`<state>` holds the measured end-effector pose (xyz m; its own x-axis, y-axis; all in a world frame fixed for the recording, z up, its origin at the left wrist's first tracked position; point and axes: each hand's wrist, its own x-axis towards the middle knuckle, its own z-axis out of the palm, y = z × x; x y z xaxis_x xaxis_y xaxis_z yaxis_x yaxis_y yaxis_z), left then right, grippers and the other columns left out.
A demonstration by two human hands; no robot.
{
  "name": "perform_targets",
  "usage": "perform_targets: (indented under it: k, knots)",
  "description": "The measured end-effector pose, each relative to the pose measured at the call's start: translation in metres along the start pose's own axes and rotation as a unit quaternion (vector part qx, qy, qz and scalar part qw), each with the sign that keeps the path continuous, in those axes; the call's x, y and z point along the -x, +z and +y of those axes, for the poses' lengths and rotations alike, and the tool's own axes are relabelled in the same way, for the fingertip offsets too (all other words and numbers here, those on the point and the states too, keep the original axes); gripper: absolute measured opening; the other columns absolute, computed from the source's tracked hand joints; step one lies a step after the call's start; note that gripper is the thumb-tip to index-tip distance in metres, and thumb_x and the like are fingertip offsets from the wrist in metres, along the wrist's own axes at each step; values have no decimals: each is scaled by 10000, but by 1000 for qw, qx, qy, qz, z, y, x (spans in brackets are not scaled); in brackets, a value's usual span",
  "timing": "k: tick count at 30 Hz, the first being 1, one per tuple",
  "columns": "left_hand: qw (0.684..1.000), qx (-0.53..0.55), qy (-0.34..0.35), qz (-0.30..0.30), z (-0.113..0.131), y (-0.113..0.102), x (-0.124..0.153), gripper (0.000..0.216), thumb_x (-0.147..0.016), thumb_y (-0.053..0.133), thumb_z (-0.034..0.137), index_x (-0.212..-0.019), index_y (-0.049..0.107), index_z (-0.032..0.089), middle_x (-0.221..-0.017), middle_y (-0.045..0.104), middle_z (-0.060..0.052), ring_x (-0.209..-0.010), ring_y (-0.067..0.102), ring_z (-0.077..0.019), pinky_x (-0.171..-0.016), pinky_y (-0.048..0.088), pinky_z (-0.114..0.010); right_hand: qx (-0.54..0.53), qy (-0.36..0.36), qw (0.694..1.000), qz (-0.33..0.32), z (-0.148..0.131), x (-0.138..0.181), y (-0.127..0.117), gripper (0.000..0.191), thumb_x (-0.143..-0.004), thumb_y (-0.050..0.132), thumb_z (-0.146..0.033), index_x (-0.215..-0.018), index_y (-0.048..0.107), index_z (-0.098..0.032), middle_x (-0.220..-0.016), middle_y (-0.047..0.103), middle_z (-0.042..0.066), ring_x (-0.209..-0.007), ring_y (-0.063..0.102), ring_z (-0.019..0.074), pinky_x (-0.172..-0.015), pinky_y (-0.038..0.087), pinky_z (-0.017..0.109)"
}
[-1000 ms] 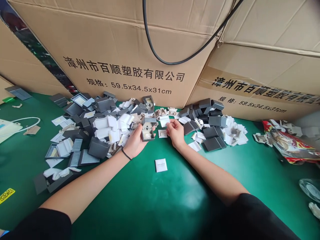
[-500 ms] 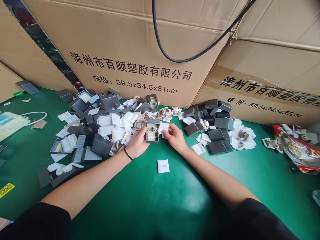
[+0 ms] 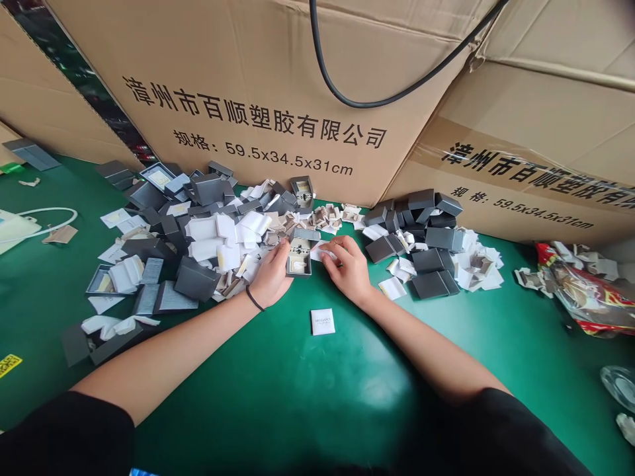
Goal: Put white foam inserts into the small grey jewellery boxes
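My left hand (image 3: 270, 277) grips a small open grey jewellery box (image 3: 299, 256) with a pale insert, held low over the green table (image 3: 297, 396). My right hand (image 3: 347, 268) is just right of the box, fingers pinched on a small white card (image 3: 320, 251) at the box's edge. A black band circles my left wrist. Another white square card (image 3: 322, 322) lies flat on the table below my hands.
A heap of grey boxes and white inserts (image 3: 198, 244) spreads left of my hands; a smaller pile of grey boxes (image 3: 426, 258) lies to the right. Large cardboard cartons (image 3: 258, 86) wall the back. A red bag (image 3: 585, 291) lies far right, a white device (image 3: 20, 228) far left.
My left hand has kept hold of the open box. My right hand picked the white card up from the table, brought it to the box's right edge, and both hands sank lower.
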<state>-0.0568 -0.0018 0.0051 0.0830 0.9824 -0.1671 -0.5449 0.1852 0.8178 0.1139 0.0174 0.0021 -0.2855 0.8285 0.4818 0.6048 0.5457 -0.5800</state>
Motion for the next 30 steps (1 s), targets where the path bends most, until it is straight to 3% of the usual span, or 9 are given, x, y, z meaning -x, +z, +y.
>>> perform_targets:
  k: [5, 11, 18, 22, 26, 30]
  knots:
    - [1000, -26, 3, -4, 1, 4, 3, 416, -845, 491, 506, -1063, 618, 176, -957, 691, -80, -1061, 594, -249, -857, 504, -372, 47, 1, 999, -1, 2, -1, 2, 264, -906, 427, -352, -999, 646, -237, -918, 585, 75, -894, 537, 213, -727, 492, 332]
    - [1000, -22, 12, -4, 1, 5, 3, 380, -864, 480, 472, -1070, 611, 181, -983, 687, -72, -1056, 597, -247, -852, 507, -372, 40, -7, 999, -17, 3, -1, 2, 247, -901, 444, -338, -917, 657, -213, -856, 602, 65, -834, 524, 203, -708, 471, 320]
    - [999, 23, -31, -11, 2, 4, -3, 363, -899, 435, 430, -1107, 594, 179, -1010, 682, -72, -1038, 606, -232, -874, 500, -380, -15, 45, 999, -6, 7, -5, 5, 205, -875, 481, -318, -814, 634, -196, -783, 576, 38, -684, 519, 151, -617, 441, 274]
    - [998, 45, -46, -16, 5, 3, -4, 378, -895, 454, 418, -1160, 558, 170, -1039, 670, -89, -1028, 607, -219, -890, 490, -387, -70, 52, 995, 40, 4, -7, 0, 205, -869, 498, -316, -769, 621, -187, -761, 580, 19, -594, 490, 113, -573, 434, 256]
    - [995, 61, -41, -61, 5, 4, -1, 316, -880, 507, 362, -1143, 562, 196, -1090, 650, -73, -1062, 583, -213, -906, 477, -370, -65, -16, 989, 133, -9, -2, -7, 202, -884, 485, -308, -797, 628, -195, -775, 597, 37, -646, 521, 130, -595, 455, 277]
    - [993, 65, -23, -96, 2, 5, 0, 219, -853, 558, 316, -1038, 601, 207, -1096, 638, -62, -1083, 558, -217, -901, 471, -343, -23, -144, 980, 132, -18, 2, -5, 154, -871, 523, -272, -852, 664, -210, -767, 586, 45, -730, 555, 152, -652, 474, 293]
